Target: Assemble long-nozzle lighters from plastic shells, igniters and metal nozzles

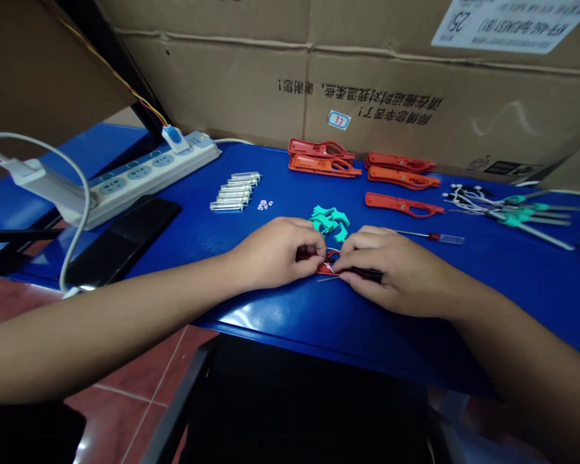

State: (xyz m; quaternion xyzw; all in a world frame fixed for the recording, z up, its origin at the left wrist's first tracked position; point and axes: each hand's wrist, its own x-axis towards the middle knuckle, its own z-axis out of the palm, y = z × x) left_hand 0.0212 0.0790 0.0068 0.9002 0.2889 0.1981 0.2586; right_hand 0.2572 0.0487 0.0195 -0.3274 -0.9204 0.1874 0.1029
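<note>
Near the table's front edge, both hands meet over a red plastic shell (327,269) with thin wires and a dark part in it. My left hand (290,251) is closed in a pinch at the shell's left side; what its fingertips hold is too small to name. From the right, my right hand (391,267) closes its fingers round the shell, covering much of it. A thin metal rod (327,280) sticks out beneath the fingers. Just behind the hands lie several green plastic pieces (323,219).
Orange-red shells (323,165) lie at the back, more (403,203) at right. A screwdriver (444,238), wired green parts (517,214), clear tubes (234,192), small pale bits (265,204), a black phone (123,241) and a power strip (140,174) surround the hands. Cardboard (246,77) stands behind.
</note>
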